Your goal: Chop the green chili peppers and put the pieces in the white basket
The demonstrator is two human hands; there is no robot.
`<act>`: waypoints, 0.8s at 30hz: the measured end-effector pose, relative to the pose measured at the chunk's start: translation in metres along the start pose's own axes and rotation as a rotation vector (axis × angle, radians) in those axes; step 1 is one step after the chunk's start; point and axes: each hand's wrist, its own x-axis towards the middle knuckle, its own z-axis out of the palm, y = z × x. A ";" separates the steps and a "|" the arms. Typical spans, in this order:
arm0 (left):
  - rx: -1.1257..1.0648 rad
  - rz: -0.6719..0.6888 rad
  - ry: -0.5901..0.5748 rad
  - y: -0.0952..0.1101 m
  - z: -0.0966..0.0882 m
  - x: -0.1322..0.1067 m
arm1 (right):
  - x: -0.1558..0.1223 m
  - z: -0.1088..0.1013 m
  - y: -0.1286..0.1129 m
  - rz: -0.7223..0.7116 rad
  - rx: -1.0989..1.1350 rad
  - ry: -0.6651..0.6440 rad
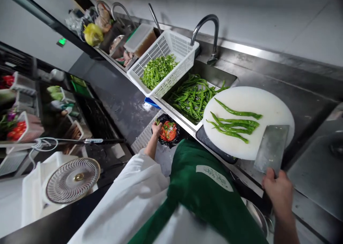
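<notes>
My right hand [279,190] grips the handle of a cleaver [273,145], whose broad blade lies over the right edge of a round white cutting board [241,149]. Several long green chili peppers [237,112] lie on the board, left of the blade. My left hand [156,129] reaches down at the rim of a bin lined with a black bag [175,141], holding small green pepper scraps [157,122] at its fingertips. Red and green food waste [168,131] fills the bin. More whole green chili peppers [194,95] fill the sink beside the board.
A white perforated basket [183,40] with chopped greens [158,70] sits across the sink, near a curved faucet [214,33]. Further along stands a lidded container [142,40]. At left are a fan [73,179] and shelves with vegetable crates [30,126].
</notes>
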 end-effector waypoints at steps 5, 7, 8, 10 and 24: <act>0.194 0.349 -0.014 0.036 0.037 0.001 | -0.012 -0.013 -0.037 0.052 -0.156 -0.063; 0.249 0.737 -0.203 0.061 0.076 -0.027 | -0.017 -0.015 -0.049 0.066 -0.167 -0.072; 0.272 0.916 -0.340 0.073 0.099 -0.048 | -0.020 -0.015 -0.053 0.074 -0.167 -0.076; 0.369 1.228 -0.619 0.093 0.146 -0.101 | -0.024 -0.016 -0.060 0.093 -0.156 -0.090; 0.772 1.746 -0.909 0.095 0.230 -0.214 | -0.034 -0.009 -0.089 0.143 0.031 -0.154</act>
